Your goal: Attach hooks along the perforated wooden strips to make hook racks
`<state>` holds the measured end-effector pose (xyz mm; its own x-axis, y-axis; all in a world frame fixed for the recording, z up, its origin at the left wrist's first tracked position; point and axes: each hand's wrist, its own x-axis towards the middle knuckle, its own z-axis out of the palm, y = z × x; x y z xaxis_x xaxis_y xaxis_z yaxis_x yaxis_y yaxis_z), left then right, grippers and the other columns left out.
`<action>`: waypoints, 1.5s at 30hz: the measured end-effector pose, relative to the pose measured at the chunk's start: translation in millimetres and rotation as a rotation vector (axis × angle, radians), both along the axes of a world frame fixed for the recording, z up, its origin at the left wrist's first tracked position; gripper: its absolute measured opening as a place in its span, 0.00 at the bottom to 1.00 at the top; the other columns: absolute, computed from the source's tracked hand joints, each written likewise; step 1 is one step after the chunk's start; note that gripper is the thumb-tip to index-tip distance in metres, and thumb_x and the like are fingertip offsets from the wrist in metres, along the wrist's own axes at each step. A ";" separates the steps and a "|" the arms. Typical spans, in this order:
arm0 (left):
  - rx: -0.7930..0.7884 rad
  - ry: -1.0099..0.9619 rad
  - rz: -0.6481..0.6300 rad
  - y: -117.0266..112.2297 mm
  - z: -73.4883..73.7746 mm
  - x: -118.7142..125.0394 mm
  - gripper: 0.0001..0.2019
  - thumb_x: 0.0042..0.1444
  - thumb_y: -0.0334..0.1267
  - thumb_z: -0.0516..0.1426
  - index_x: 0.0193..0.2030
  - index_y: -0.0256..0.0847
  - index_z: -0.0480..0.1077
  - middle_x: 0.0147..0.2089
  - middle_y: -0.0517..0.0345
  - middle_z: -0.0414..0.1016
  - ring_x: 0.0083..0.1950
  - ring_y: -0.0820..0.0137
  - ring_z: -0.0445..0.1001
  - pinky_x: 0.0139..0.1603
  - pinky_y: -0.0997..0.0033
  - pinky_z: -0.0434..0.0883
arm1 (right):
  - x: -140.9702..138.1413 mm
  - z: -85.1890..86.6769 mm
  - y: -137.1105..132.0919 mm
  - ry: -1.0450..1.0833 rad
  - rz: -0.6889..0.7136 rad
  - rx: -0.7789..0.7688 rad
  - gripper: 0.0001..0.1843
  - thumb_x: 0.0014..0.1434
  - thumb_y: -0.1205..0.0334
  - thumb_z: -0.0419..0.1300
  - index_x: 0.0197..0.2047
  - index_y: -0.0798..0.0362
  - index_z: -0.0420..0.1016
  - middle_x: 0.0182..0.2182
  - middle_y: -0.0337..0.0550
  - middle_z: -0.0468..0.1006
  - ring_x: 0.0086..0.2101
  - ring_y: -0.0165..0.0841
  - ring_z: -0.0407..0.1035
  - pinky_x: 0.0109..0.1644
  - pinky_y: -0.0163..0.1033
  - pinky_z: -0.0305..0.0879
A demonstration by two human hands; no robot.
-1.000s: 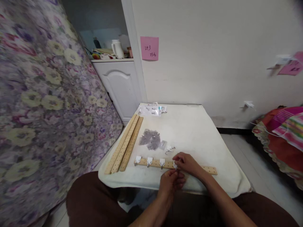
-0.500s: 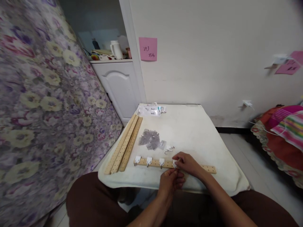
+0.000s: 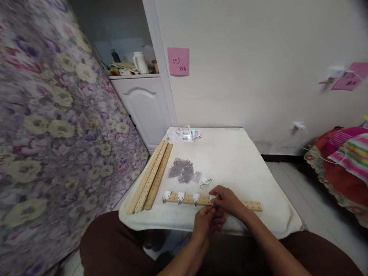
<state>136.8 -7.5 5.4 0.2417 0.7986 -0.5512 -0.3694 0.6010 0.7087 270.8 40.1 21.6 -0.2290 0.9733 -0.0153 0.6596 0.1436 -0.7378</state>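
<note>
A light wooden strip with rows of holes (image 3: 250, 206) lies across the near edge of a white table (image 3: 235, 161). Three white hooks (image 3: 180, 197) sit along its left part. My right hand (image 3: 228, 201) rests on the strip and pinches a fourth white hook (image 3: 212, 199) against it. My left hand (image 3: 208, 222) is just below, fingers curled and touching the same hook from the near side. One loose hook (image 3: 206, 181) lies just behind the strip.
Three more wooden strips (image 3: 152, 174) lie side by side at the table's left. Clear bags of hardware (image 3: 182, 170) sit mid-table, a packet (image 3: 181, 135) at the far edge. A floral mattress (image 3: 51, 126) stands left, a white cabinet (image 3: 143, 107) behind, colourful bedding (image 3: 342, 165) right.
Both hands stay at the fourth hook with only slight finger movement. The camera has shifted a little, so the scene sits slightly lower and to the left.
</note>
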 end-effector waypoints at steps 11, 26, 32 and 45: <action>0.027 -0.021 -0.003 -1.4 -2.3 -1.1 0.14 0.45 0.40 0.61 0.35 0.34 0.66 0.26 0.56 0.74 0.22 0.74 0.72 0.22 0.78 0.65 | 0.2 -2.2 1.5 0.004 -0.011 -0.007 0.14 0.46 0.65 0.60 0.40 0.54 0.74 0.32 0.40 0.74 0.30 0.29 0.66 0.35 0.33 0.59; 0.016 0.019 -0.019 -0.3 -3.5 -1.0 0.14 0.43 0.43 0.62 0.33 0.36 0.66 0.27 0.58 0.74 0.22 0.75 0.71 0.23 0.76 0.64 | 1.4 -6.2 10.8 0.017 0.005 -0.041 0.12 0.44 0.65 0.62 0.36 0.53 0.76 0.31 0.40 0.73 0.31 0.30 0.67 0.34 0.33 0.60; 0.027 0.022 -0.051 -0.4 -5.4 -2.3 0.15 0.44 0.44 0.61 0.33 0.36 0.66 0.27 0.57 0.74 0.22 0.74 0.72 0.23 0.76 0.64 | 2.8 -3.3 9.0 0.043 0.040 -0.047 0.13 0.45 0.65 0.61 0.37 0.54 0.75 0.32 0.41 0.73 0.31 0.30 0.67 0.34 0.33 0.61; 0.028 -0.007 -0.039 -1.4 -4.6 -3.6 0.15 0.43 0.41 0.61 0.35 0.36 0.65 0.27 0.57 0.75 0.22 0.74 0.72 0.23 0.76 0.64 | 4.4 -6.6 5.0 0.112 0.019 -0.056 0.14 0.47 0.67 0.60 0.40 0.53 0.75 0.33 0.40 0.72 0.29 0.28 0.66 0.33 0.32 0.62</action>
